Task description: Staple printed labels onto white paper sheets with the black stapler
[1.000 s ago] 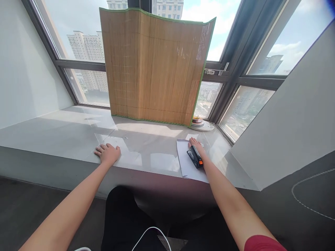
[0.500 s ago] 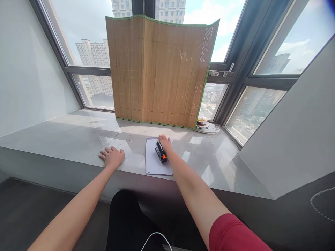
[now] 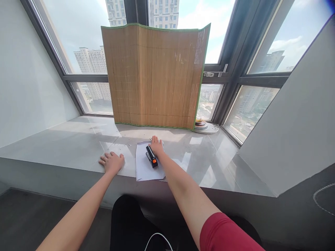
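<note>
White paper [image 3: 143, 170] lies on the window sill near its front edge, with a black stapler [image 3: 151, 157] resting on top; an orange patch marks the stapler's near end. My right hand [image 3: 157, 145] is laid over the paper's far right part, just beyond the stapler, its fingers stretched out and pointing away from me. Part of the paper is hidden under that hand and forearm. To the left of the paper, my left hand [image 3: 112, 163] rests flat on the sill with fingers spread, holding nothing.
A bamboo mat [image 3: 157, 76] with green edging stands upright against the window behind the paper. Stacked plates [image 3: 206, 128] sit at its lower right corner. Small white bits lie on the sill [image 3: 78, 139]. A white cable [image 3: 158, 234] loops near my legs.
My right hand has slid left across the sill, and the paper and stapler have shifted left with it. The left hand stays spread on the sill. The camera view has moved slightly.
</note>
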The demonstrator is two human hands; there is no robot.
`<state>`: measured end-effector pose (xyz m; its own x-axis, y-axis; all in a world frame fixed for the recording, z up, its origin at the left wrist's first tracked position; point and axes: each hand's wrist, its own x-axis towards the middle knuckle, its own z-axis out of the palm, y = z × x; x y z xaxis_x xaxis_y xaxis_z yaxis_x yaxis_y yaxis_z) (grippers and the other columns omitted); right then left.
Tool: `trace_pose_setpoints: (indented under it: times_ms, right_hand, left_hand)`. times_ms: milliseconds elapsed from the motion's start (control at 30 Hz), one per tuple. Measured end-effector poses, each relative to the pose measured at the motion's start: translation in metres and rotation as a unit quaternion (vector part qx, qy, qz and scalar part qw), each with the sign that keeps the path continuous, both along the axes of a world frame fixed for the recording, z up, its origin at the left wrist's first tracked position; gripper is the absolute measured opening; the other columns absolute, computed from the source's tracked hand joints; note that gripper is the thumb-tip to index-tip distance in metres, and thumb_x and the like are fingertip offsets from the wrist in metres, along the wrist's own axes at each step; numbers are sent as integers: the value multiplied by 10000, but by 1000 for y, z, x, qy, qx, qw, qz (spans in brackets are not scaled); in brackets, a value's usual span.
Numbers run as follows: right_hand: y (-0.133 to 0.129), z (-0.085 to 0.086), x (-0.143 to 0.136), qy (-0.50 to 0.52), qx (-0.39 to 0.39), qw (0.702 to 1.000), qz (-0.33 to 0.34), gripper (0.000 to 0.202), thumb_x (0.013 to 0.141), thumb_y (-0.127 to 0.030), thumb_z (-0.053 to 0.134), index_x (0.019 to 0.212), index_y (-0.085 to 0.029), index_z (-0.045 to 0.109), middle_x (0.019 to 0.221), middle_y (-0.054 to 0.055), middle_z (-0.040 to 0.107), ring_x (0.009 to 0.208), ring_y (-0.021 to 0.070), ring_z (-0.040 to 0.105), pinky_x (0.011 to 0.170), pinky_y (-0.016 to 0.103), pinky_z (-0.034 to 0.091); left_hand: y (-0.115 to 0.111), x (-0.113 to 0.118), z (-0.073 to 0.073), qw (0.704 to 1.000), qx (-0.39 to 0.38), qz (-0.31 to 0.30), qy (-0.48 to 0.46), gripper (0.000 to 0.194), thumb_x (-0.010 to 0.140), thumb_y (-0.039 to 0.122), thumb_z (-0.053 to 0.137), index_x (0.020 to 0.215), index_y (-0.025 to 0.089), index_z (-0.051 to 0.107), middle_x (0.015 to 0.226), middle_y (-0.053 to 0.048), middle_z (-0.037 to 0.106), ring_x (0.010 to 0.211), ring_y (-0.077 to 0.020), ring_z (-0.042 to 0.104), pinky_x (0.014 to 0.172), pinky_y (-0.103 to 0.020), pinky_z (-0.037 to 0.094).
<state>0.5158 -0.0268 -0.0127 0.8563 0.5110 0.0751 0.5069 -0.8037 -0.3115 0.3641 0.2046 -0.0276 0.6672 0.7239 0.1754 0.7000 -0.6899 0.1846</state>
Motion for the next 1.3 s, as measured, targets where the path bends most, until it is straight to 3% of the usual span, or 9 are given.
trace_pose_setpoints:
  times_ms: [167, 500, 700, 800, 933, 1033, 1167, 1300]
  right_hand:
    - [-47, -6, 3, -8, -14, 999, -38, 728, 1100, -393, 258, 1710, -28, 98, 1778, 180, 67, 1669, 275, 78, 1339, 511, 104]
    - [-184, -17, 17, -25, -32, 991, -128, 670, 1091, -342, 308, 1696, -66, 230, 1760, 215, 177, 1655, 293, 166, 1317, 522, 173]
    - [-199, -16, 14, -37, -31, 990, -136, 653, 1079, -318, 320, 1691, -96, 262, 1751, 213, 209, 1649, 285, 197, 1309, 544, 187]
    - [-195, -17, 14, -38, -24, 990, -133, 626, 1078, -302, 328, 1669, -97, 318, 1746, 220, 221, 1648, 291, 201, 1304, 562, 192]
    - [-190, -16, 14, -37, -9, 991, -131, 593, 1085, -298, 332, 1637, -85, 374, 1740, 222, 248, 1643, 297, 216, 1305, 562, 187]
    - [-179, -12, 10, -39, 13, 991, -129, 587, 1098, -339, 345, 1625, -85, 391, 1725, 215, 299, 1631, 311, 250, 1296, 564, 212]
    - [-162, 3, 4, -62, 57, 990, -117, 527, 1100, -362, 402, 1561, -118, 477, 1671, 194, 424, 1590, 277, 340, 1268, 481, 295]
    - [-157, 19, -11, -84, 105, 982, -134, 443, 1127, -286, 253, 1275, -143, 646, 1335, 172, 696, 1293, 235, 620, 1084, 369, 460]
  left_hand:
    - [-2, 0, 3, 1000, -2, 3, -4, 855, 970, 540, 364, 1556, -79, 425, 1651, -392, 302, 1537, -585, 257, 1231, -693, 183]
    - [-2, -4, 5, 1000, -5, -8, -7, 827, 937, 511, 411, 1523, -70, 462, 1648, -406, 303, 1540, -582, 264, 1217, -702, 214]
    - [-3, -4, 6, 1000, 7, 7, -12, 735, 944, 442, 415, 1466, -64, 524, 1605, -403, 373, 1518, -576, 307, 1203, -709, 242]
    - [-12, -9, 10, 998, 21, -49, -14, 568, 950, 287, 398, 1356, -38, 626, 1487, -373, 522, 1469, -492, 427, 1187, -635, 341]
    - [-56, -9, 6, 974, 49, -215, -50, 530, 930, 147, 400, 1381, -4, 636, 1526, -318, 520, 1497, -373, 443, 1246, -505, 347]
    - [-119, -1, -5, 946, 19, -303, -114, 570, 951, 147, 393, 1482, 67, 587, 1615, -250, 472, 1568, -374, 361, 1303, -578, 252]
    - [-197, 4, -19, 892, -86, -432, -102, 591, 1049, 291, 325, 1620, 236, 470, 1722, -127, 371, 1623, -293, 297, 1297, -508, 313]
    - [-223, -3, -21, 884, -60, -463, -36, 577, 1033, 348, 396, 1596, 303, 512, 1694, -115, 425, 1606, -362, 318, 1291, -656, 207]
